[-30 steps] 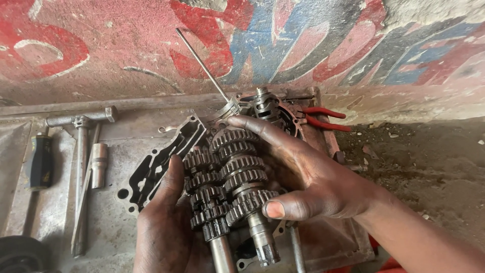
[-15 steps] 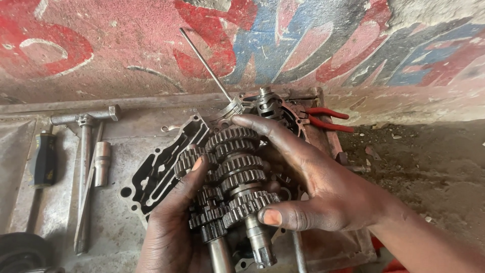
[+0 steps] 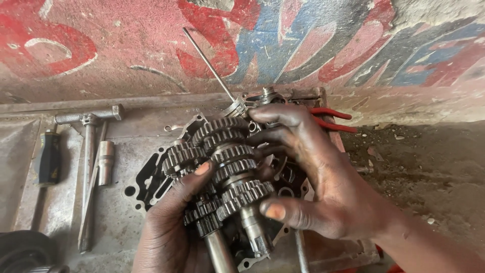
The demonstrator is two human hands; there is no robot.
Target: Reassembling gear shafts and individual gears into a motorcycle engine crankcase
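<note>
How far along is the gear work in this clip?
Done: the gear shafts are out of any casing, and a gasket lies loose on the tray. In hand: left hand and right hand clasp both shafts together. Left: they are not yet seated anywhere.

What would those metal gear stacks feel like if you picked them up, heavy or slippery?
The gear stacks are probably heavy for their size: they look like solid steel, and both the left hand and right hand grip them. Likely slippery too, since metal and fingers look oily. Set down alone, the round shafts might roll.
</note>
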